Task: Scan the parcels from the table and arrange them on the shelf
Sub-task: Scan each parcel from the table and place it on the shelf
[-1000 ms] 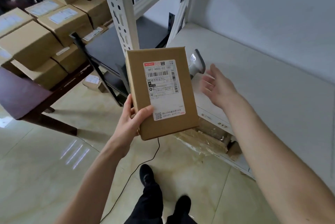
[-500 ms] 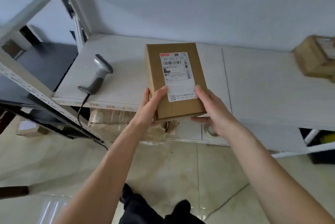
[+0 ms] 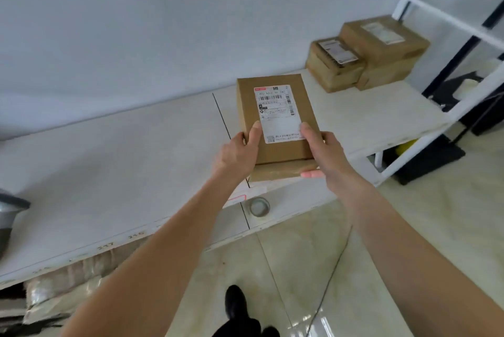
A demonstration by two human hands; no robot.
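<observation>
Since half a second ago the view has swung right: the scanner (image 3: pixel 8 216) now sits at the left edge and two stacked parcels (image 3: pixel 365 53) show at the shelf's right end. One parcel (image 3: pixel 275 118), label up, is gripped by both hands: left hand (image 3: pixel 238 152) on its left edge, right hand (image 3: pixel 324 154) on its right. It is held over the white shelf (image 3: pixel 109 159), below a pale wall, with tiled floor underneath.

right hand (image 3: pixel 324 156) joined left hand (image 3: pixel 240 154) on parcel (image 3: pixel 275 118), carried rightward
</observation>
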